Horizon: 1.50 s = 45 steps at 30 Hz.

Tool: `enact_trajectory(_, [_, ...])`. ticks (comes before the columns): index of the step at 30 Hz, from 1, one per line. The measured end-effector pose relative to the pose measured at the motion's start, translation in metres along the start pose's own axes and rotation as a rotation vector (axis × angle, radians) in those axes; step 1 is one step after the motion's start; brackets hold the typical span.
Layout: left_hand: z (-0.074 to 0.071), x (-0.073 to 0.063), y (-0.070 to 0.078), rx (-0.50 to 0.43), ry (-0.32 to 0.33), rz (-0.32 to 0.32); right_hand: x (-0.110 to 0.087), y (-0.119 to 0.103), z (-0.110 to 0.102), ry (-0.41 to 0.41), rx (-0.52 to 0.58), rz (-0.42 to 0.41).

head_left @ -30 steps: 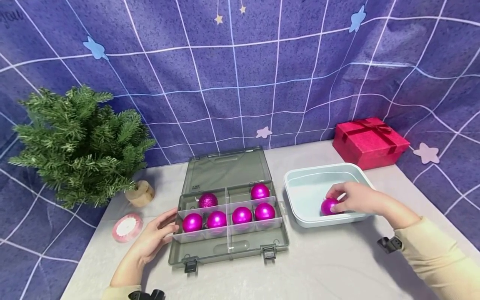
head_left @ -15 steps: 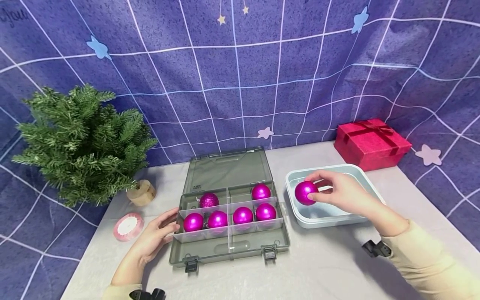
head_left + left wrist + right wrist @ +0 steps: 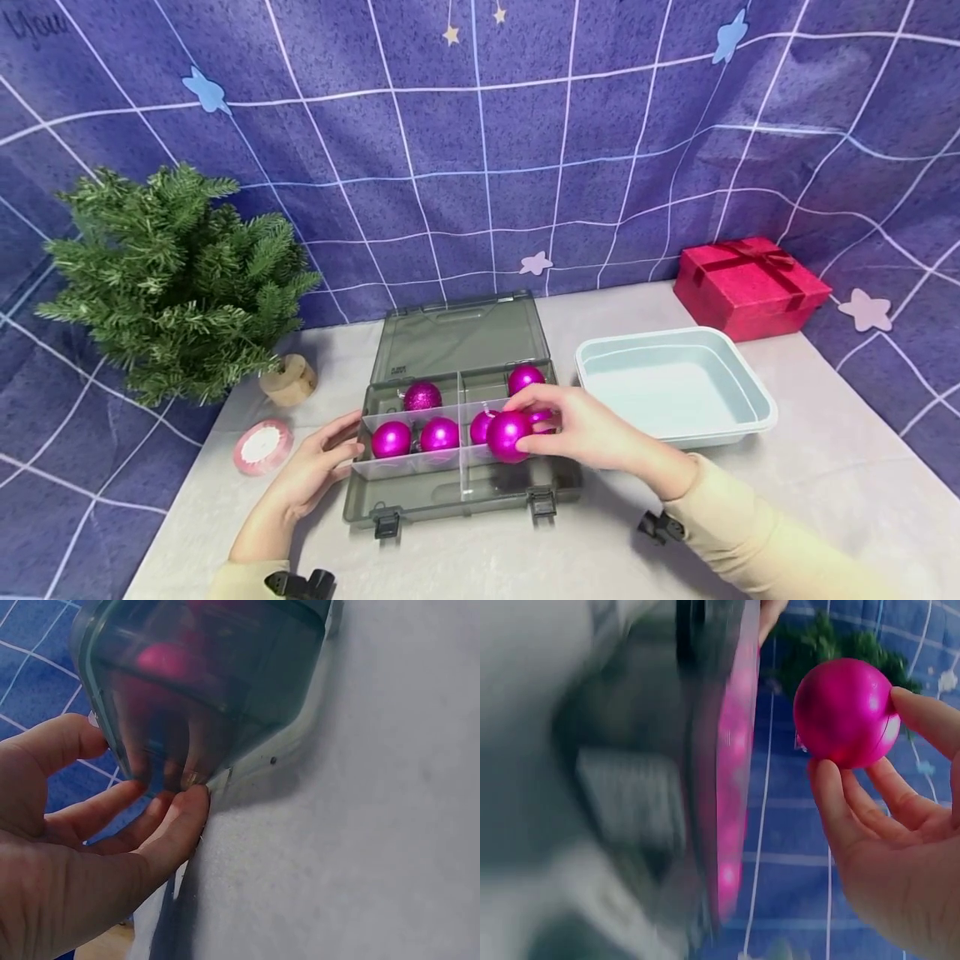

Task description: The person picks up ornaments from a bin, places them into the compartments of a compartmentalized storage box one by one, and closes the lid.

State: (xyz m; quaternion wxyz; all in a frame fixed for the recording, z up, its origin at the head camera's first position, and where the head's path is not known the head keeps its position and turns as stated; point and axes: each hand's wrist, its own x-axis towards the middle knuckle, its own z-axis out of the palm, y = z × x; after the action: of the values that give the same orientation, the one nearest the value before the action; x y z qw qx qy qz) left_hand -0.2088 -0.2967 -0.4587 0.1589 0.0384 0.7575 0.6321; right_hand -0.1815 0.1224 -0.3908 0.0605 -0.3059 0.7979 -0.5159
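A shiny magenta Christmas bauble (image 3: 507,437) is pinched between the thumb and fingertips of my right hand (image 3: 570,425), above the front right part of a grey see-through divider box (image 3: 405,498). The right wrist view shows the same bauble (image 3: 847,712) raised beside the box, with the fingertips around its lower side. Several magenta baubles lie in the box, among them a glittery bauble (image 3: 422,396) in the back left compartment. The held bauble and hand partly cover those at right. My left hand (image 3: 318,467) touches the box's left wall with thumb and fingertips (image 3: 196,799).
A pale blue tub (image 3: 678,433) stands right of the box, before a red gift box (image 3: 752,287). At left are a small artificial Christmas tree (image 3: 180,283) on a wooden base (image 3: 288,382) and a pink ribbon roll (image 3: 262,447). The box's lid (image 3: 461,337) lies open backward.
My right hand has picked the bauble out of the pale blue tub and carried it left over the divider box. The left hand has stayed at the box's left wall.
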Motion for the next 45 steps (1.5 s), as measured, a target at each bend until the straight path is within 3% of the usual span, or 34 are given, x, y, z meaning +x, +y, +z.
enact_trajectory(9, [-0.001, 0.002, 0.0, -0.008, -0.004, 0.012, 0.026, -0.015, 0.048, -0.108, -0.14, -0.069])
enact_trajectory(16, [0.0, 0.002, -0.001, -0.011, 0.001, 0.015, 0.04, -0.017, 0.07, -0.237, -0.141, -0.074])
enact_trajectory(18, [0.0, 0.002, -0.002, -0.008, 0.001, 0.015, 0.042, -0.016, 0.074, -0.252, -0.193, -0.084])
enact_trajectory(23, [-0.001, 0.002, -0.002, 0.0, 0.004, 0.01, 0.043, -0.015, 0.082, -0.257, -0.344, -0.11])
enact_trajectory(39, [-0.001, 0.002, -0.004, -0.002, 0.013, 0.004, 0.049, -0.008, 0.101, -0.244, -0.495, -0.229])
enact_trajectory(42, [-0.001, 0.002, -0.003, 0.002, 0.014, 0.004, 0.049, -0.008, 0.1, -0.245, -0.492, -0.238])
enact_trajectory(45, [0.0, 0.002, -0.002, -0.003, 0.013, 0.001, 0.046, -0.01, 0.095, -0.233, -0.402, -0.197])
